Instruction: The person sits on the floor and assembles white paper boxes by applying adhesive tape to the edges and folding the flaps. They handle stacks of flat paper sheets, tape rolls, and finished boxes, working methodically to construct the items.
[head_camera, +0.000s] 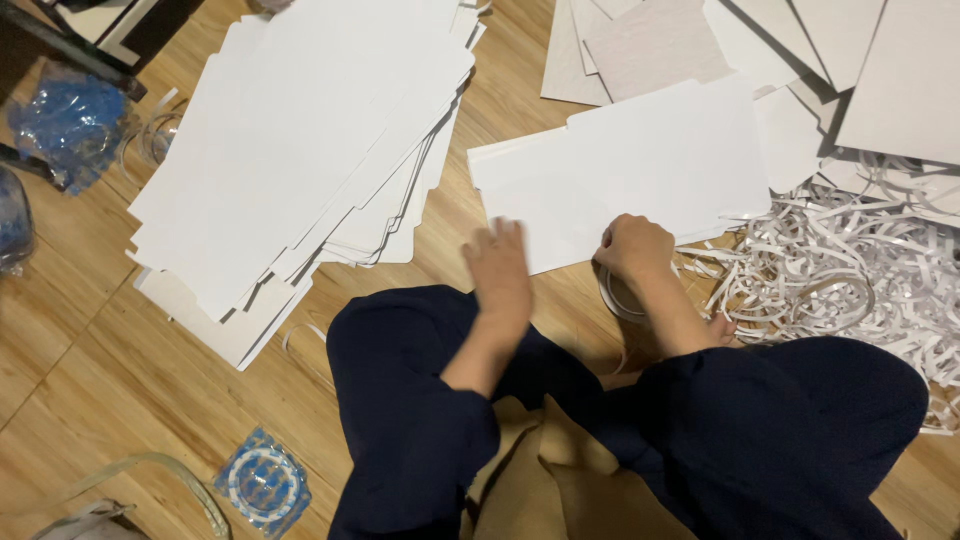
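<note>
I sit on a wooden floor in dark blue clothes. A white die-cut card sheet (640, 160) lies flat in front of my knees. My left hand (500, 265), blurred by motion, hovers palm down with fingers apart over the sheet's near edge. My right hand (632, 248) is curled into a fist at that same near edge and seems to pinch it. What lies inside the fist is hidden. A white ring like a tape roll (612, 298) sits on the floor just under my right wrist.
A large fanned stack of the same white sheets (300, 140) covers the floor at left. A heap of thin white strips (850, 270) lies at right, pale boards (660, 45) behind. A blue patterned packet (262, 482) and blue plastic wrap (65, 115) lie at left.
</note>
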